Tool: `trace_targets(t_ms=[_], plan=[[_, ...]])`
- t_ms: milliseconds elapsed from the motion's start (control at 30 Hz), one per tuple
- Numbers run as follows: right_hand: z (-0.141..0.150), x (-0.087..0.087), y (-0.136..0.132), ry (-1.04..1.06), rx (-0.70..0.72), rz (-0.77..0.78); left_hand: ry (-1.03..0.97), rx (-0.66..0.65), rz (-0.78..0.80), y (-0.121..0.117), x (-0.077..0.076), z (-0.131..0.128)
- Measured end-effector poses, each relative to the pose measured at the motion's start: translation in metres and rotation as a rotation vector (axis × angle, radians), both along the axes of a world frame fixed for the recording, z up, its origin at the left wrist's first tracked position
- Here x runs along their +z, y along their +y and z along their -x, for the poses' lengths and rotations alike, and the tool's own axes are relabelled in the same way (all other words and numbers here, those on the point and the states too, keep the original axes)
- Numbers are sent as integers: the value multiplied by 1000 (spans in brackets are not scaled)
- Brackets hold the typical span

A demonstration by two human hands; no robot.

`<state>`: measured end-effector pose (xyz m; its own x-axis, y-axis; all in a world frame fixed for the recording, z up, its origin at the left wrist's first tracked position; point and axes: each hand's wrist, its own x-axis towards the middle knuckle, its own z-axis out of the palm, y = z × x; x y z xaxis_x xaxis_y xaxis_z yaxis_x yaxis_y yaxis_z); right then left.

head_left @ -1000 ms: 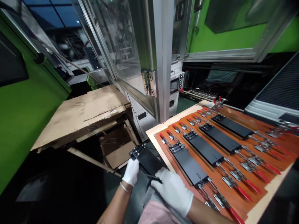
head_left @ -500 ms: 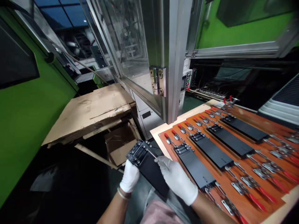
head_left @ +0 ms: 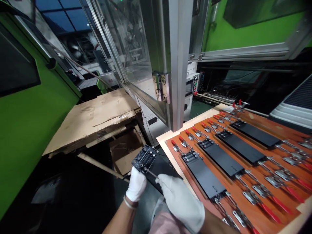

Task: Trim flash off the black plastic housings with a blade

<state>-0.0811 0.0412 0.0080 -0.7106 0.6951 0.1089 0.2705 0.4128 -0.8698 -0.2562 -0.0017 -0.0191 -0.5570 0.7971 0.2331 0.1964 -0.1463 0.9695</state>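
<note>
My left hand [head_left: 136,185], in a white glove, grips the near left edge of a flat black plate [head_left: 152,164] with a metal-studded end block, held over my lap. My right hand [head_left: 181,201], also gloved, is closed on a thin metal tool [head_left: 150,173] whose tip rests on the plate near the end block. To the right lies a brown fixture board [head_left: 246,182] carrying three similar black plates [head_left: 203,174] clamped in rows by red-handled toggle clamps [head_left: 270,211].
A crumpled cardboard box [head_left: 97,122] sits left of the board over a dark floor. An aluminium-framed machine door with a hinge [head_left: 161,86] rises ahead. Green machine panels stand left and behind. A ribbed grey tray [head_left: 292,110] is at far right.
My right hand has drawn back toward me along the plate, and the tool tip now sits lower on the end block. The left hand keeps its grip.
</note>
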Motion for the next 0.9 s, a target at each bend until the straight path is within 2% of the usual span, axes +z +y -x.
trace_targets(t_ms=[67, 167, 333, 433, 633, 900], plan=[[-1, 1, -2, -11, 25, 18, 49, -5, -1, 1, -2, 1], [-3, 1, -2, 3, -80, 53, 73, -19, -18, 2, -2, 1], [-4, 2, -1, -11, -1, 54, 37, -26, -24, 6, 3, -4], [-6, 5, 1, 36, -100, 73, 69, -31, -44, 7, 6, -7], [-4, 9, -7, -9, 29, 42, 13, 2, -26, 12, 8, -9], [-6, 2, -7, 29, -62, 65, 90, -28, -19, 15, 5, -9]])
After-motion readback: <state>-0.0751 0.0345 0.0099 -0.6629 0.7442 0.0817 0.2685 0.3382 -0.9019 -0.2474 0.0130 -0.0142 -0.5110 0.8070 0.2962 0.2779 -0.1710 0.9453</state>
